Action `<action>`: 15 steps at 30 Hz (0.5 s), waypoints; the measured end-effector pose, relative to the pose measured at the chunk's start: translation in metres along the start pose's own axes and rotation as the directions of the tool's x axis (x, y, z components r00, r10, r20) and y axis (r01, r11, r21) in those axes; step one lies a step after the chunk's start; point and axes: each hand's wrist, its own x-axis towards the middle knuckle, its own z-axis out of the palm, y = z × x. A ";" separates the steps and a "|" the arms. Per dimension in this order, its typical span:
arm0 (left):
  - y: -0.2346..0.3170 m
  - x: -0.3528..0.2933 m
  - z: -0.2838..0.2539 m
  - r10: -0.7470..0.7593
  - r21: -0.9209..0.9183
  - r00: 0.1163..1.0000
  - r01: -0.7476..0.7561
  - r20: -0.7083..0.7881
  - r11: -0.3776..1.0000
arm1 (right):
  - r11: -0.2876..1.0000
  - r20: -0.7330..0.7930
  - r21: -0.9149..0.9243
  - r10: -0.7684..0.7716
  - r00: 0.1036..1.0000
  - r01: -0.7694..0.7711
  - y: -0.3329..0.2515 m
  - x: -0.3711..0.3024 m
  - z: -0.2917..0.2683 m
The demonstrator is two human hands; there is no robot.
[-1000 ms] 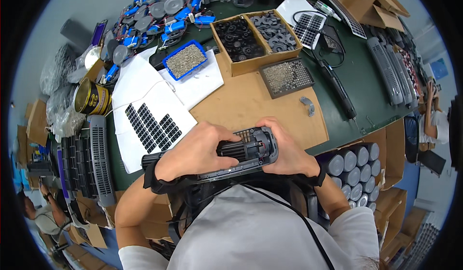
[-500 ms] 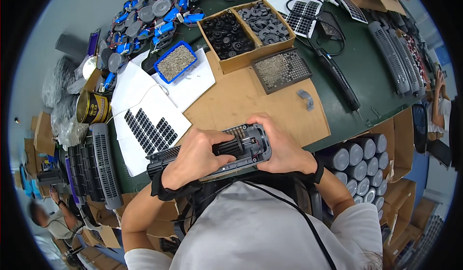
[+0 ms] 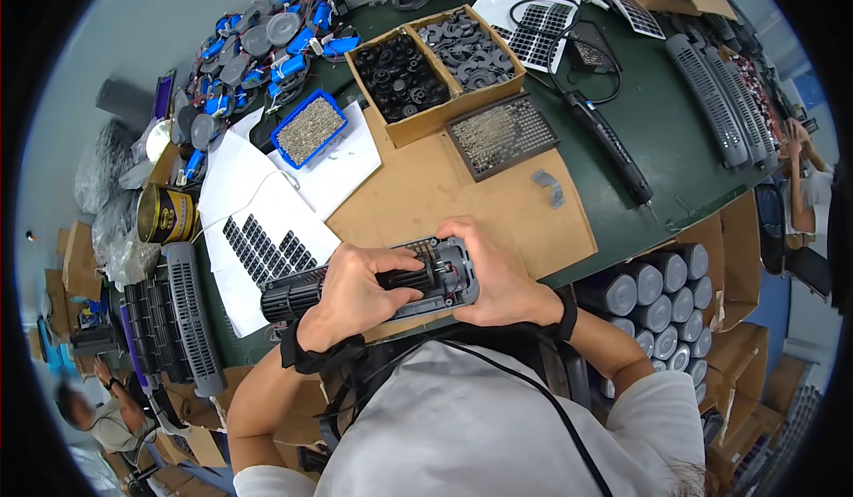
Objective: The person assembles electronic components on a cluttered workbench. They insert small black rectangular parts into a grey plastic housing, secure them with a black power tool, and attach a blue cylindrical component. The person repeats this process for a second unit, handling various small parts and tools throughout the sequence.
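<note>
A long grey plastic housing [image 3: 458, 271] with a slotted wall lies across my hands, just over the table's near edge. Inside it is a black ribbed fan roller [image 3: 290, 302], whose left end sticks out past my wrist. My left hand [image 3: 354, 291] is closed over the roller, thumb and fingers pinching it near the housing's right part. Around the housing's right end my right hand [image 3: 494, 282] is wrapped, thumb below and fingers at the far side. Small red wires show in that end. My left palm hides the roller's middle.
Beyond lie a cardboard sheet [image 3: 400, 190], a screw tray [image 3: 478, 173], a grey curved clip [image 3: 549, 190] and a divided parts box [image 3: 426, 129]. An electric screwdriver [image 3: 613, 142] rests at right. Blue-rimmed screw bin [image 3: 283, 147], papers and wired motors are at left; canisters [image 3: 656, 312] stand lower right.
The whole view has shifted slightly, with the table things now a little further left. Both hands keep their holds on the roller and housing. More of the roller's left end shows.
</note>
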 end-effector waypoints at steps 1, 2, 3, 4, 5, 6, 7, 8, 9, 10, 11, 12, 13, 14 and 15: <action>0.000 0.001 -0.001 0.012 0.009 1.000 -0.012 0.001 1.000 | 1.000 0.002 -0.010 0.005 1.000 -0.005 0.000 0.000 -0.001; 0.000 0.001 -0.002 0.026 0.018 1.000 -0.026 0.002 1.000 | 1.000 0.022 0.001 -0.018 1.000 0.018 0.000 -0.001 -0.002; 0.002 0.002 -0.002 -0.009 0.012 1.000 0.009 0.016 1.000 | 0.999 0.039 0.005 -0.042 0.998 0.042 0.002 -0.001 -0.006; 0.001 0.004 -0.003 0.004 0.000 1.000 -0.004 0.021 1.000 | 0.998 0.052 0.006 -0.069 0.996 0.068 0.003 0.002 -0.013; 0.002 0.005 -0.003 0.018 -0.012 0.999 -0.017 0.029 1.000 | 0.983 0.052 -0.145 -0.102 0.993 0.109 0.005 0.002 -0.027; 0.007 0.006 -0.005 0.014 0.034 0.999 -0.015 0.036 0.999 | 0.944 0.054 -0.298 -0.134 0.990 0.143 0.009 0.002 -0.046; 0.008 0.006 -0.005 0.021 0.067 0.999 -0.022 0.030 0.997 | 0.875 0.061 -0.452 -0.164 0.985 0.174 0.011 0.003 -0.063; 0.008 0.007 -0.007 0.004 0.051 0.999 -0.006 0.040 0.999 | 0.831 -0.129 -0.553 -0.152 0.980 0.057 0.013 0.005 -0.077; 0.006 0.006 -0.007 -0.017 0.028 0.999 0.015 0.047 0.999 | 0.774 -0.157 -0.630 -0.043 0.987 -0.067 0.019 0.004 -0.086; 0.005 0.004 -0.007 -0.027 0.007 0.999 0.027 0.045 1.000 | 0.703 -0.199 -0.686 0.066 0.978 -0.187 0.029 0.000 -0.090; 0.005 0.004 -0.007 -0.039 -0.014 0.998 0.040 0.044 0.999 | 0.616 -0.251 -0.728 0.169 0.953 -0.302 0.036 -0.004 -0.096; 0.004 0.005 -0.008 -0.029 -0.019 0.998 0.030 0.053 0.999 | 0.698 -0.185 -0.656 0.223 0.957 -0.289 0.040 -0.008 -0.100; 0.004 0.006 -0.008 -0.026 -0.029 0.998 0.027 0.055 0.999 | 0.698 -0.200 -0.656 0.207 0.958 -0.288 0.042 -0.011 -0.105; 0.005 0.008 -0.008 -0.023 -0.040 0.998 0.026 0.058 0.999 | 0.698 -0.213 -0.657 0.191 0.958 -0.285 0.042 -0.014 -0.109; 0.004 0.008 -0.008 -0.029 -0.050 0.998 0.032 0.061 0.998 | 0.702 -0.221 -0.654 0.177 0.959 -0.281 0.042 -0.017 -0.110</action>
